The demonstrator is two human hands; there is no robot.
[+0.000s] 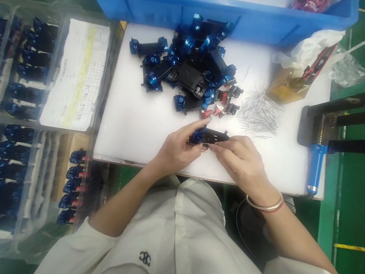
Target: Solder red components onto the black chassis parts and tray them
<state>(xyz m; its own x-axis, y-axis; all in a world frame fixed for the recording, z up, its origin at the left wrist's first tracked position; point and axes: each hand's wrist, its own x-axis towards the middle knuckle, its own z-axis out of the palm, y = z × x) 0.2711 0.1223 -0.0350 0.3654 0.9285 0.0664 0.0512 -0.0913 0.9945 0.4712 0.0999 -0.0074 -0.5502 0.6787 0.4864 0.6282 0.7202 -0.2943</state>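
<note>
Black-and-blue part [215, 137], silvery pins [260, 114], white tabletop [135, 134] — yellow-striped paper [82, 76]

The pale shirt [207, 246] bears a dark emblem [145, 258].

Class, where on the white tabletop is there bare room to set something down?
Bare: the left strip of the white tabletop, between the paper sheet and left hand; also its lower right, between the right hand, thin metal pins and blue handle. Crowded: the upper middle, with piled blue-and-black parts beside small red pieces.
</note>
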